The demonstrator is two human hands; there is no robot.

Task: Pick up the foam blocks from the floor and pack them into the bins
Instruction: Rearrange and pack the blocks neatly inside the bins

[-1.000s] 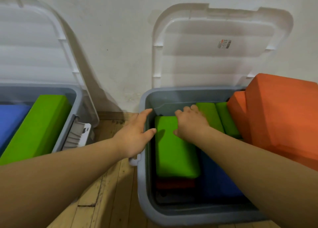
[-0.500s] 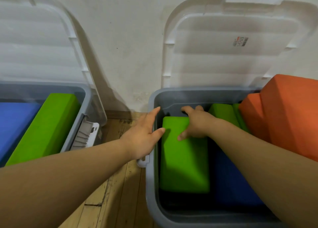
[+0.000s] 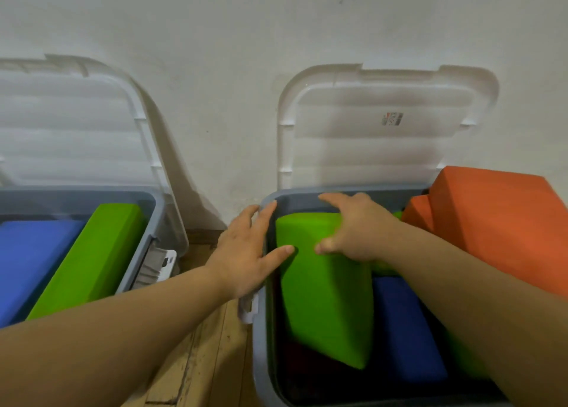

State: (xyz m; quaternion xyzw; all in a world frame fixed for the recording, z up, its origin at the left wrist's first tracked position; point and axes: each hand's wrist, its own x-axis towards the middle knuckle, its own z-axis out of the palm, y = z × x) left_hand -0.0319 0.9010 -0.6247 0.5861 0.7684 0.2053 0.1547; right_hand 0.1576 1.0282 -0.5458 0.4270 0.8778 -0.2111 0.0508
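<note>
Green foam block [image 3: 322,283] sits tilted inside the right bin [image 3: 258,345], its far end higher than its near end. The right hand [image 3: 356,228] grips that far end, fingers curled over the edge and thumb on the top face. The left hand [image 3: 246,253] lies on the bin's left rim, fingers straight and slightly apart, thumb touching the block's left side. A blue block [image 3: 402,329] lies just right of it, and orange blocks [image 3: 498,222] stand at the bin's right.
</note>
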